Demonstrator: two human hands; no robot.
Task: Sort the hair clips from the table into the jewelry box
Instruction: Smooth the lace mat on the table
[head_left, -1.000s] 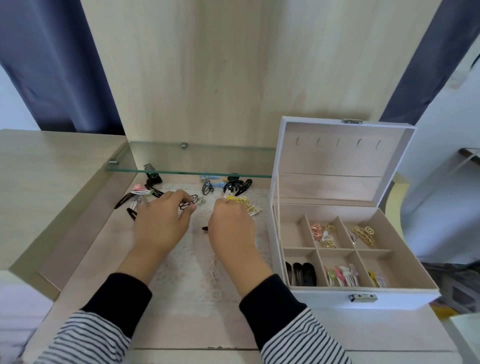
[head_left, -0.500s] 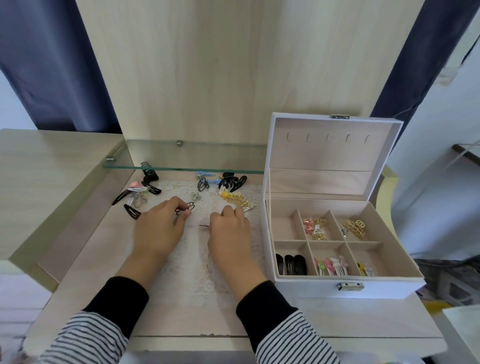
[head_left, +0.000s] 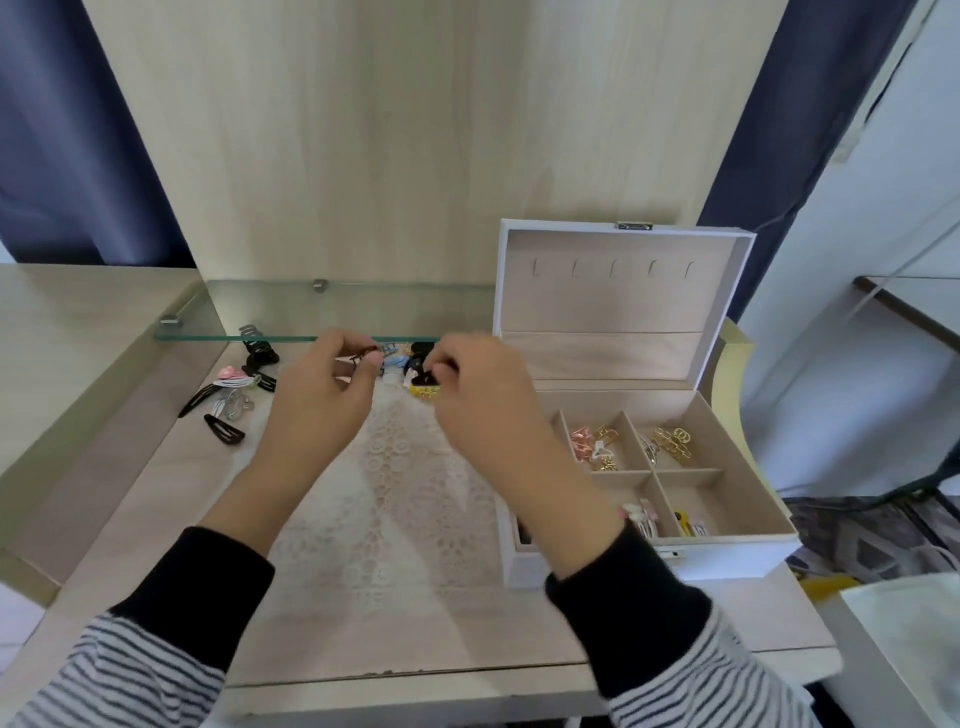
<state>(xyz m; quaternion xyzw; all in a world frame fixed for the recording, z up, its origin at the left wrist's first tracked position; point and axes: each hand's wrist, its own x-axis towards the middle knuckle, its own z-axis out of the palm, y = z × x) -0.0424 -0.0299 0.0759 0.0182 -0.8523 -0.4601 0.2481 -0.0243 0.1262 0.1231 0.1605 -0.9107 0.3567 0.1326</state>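
My left hand (head_left: 322, 400) is raised above the lace mat and pinches a thin dark wire clip (head_left: 363, 357) between thumb and fingertips. Just to its right, my right hand (head_left: 483, 395) is lifted too and pinches a small black clip (head_left: 425, 375). Below them lie a yellow-gold clip (head_left: 423, 391) and a blue clip (head_left: 393, 360). The white jewelry box (head_left: 727, 556) stands open at the right, with gold, pink and coloured clips in its compartments. My right forearm hides the box's front-left compartments.
A group of black, pink and clear clips (head_left: 234, 395) lies at the back left of the table. A glass shelf (head_left: 270, 317) juts out low over the back of the table. The lace mat (head_left: 395, 509) covers the middle. A wooden panel stands behind.
Both hands have lifted off the mat and moved towards the back, each with a small clip pinched. The camera view shifted slightly.
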